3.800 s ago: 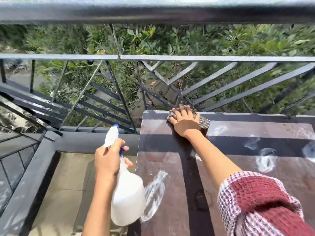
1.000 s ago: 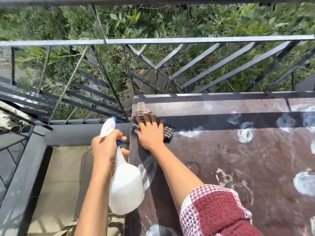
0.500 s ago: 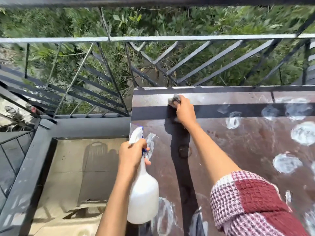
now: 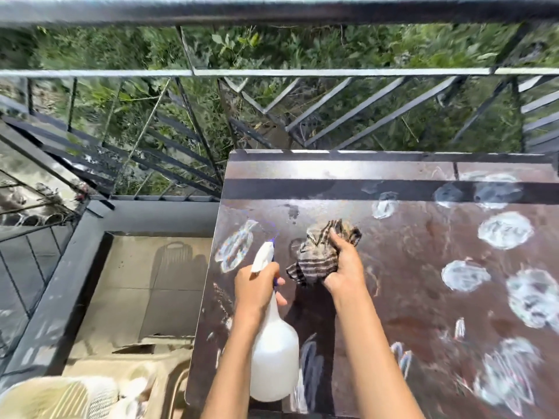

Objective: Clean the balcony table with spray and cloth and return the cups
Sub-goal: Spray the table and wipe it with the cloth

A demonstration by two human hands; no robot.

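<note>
The dark brown balcony table (image 4: 417, 297) fills the right half of the view, dotted with several white foamy spray patches (image 4: 504, 229). My left hand (image 4: 257, 287) grips the neck of a white spray bottle (image 4: 273, 358) above the table's left part, nozzle pointing away from me. My right hand (image 4: 344, 267) holds a bunched striped cloth (image 4: 320, 252) just right of the nozzle, at or just above the tabletop. No cups are in view.
A dark metal railing (image 4: 272, 72) runs along the far side, close behind the table, with greenery beyond. Left of the table lies tiled balcony floor (image 4: 145, 282) bordered by a dark kerb. A cream plastic chair (image 4: 75, 394) shows at bottom left.
My right hand has pulled back from the table's far left edge toward me and bunched the cloth up. The spray bottle has shifted right, over the table.
</note>
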